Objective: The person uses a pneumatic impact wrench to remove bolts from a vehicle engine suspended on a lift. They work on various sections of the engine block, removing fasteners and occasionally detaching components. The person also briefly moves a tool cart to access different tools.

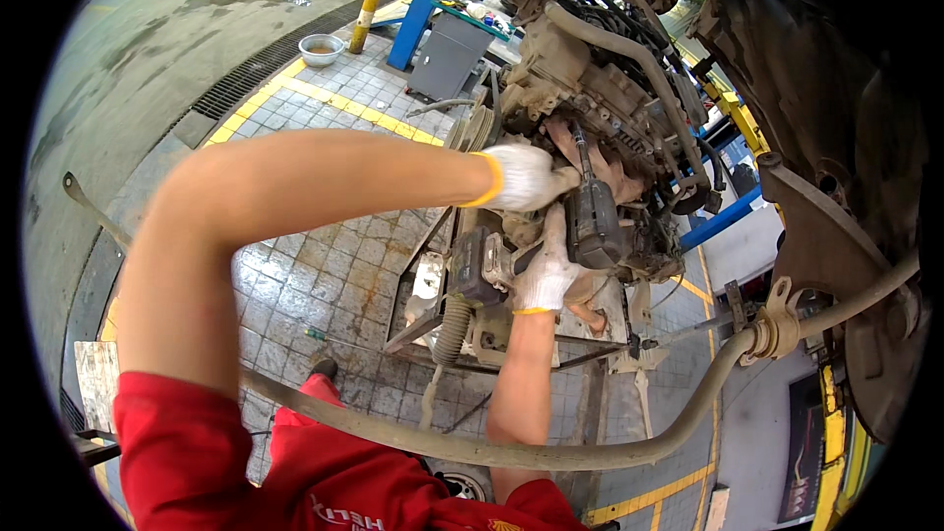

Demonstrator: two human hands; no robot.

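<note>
My left hand (526, 178), in a white knit glove with a yellow cuff, reaches across from the left. Its fingers are closed beside a slim metal shaft (583, 149); what they hold is hidden. Below it my gloved right hand (547, 281) is wrapped against a dark, bulky tool that looks like an impact wrench (594, 223), its grip mostly covered. The shaft runs from the tool up into a dirty, partly stripped engine (580, 79). Skin-coloured shapes (618, 177) behind the tool look like another person's bare hand, partly hidden.
A metal frame stand (413, 334) is under the engine. A long curved bar (590, 454) crosses low in front of me, joined to a rusty suspension arm (816, 206) at right. Farther back are a grey cabinet (449, 57), a blue post (425, 5) and a basin (321, 50).
</note>
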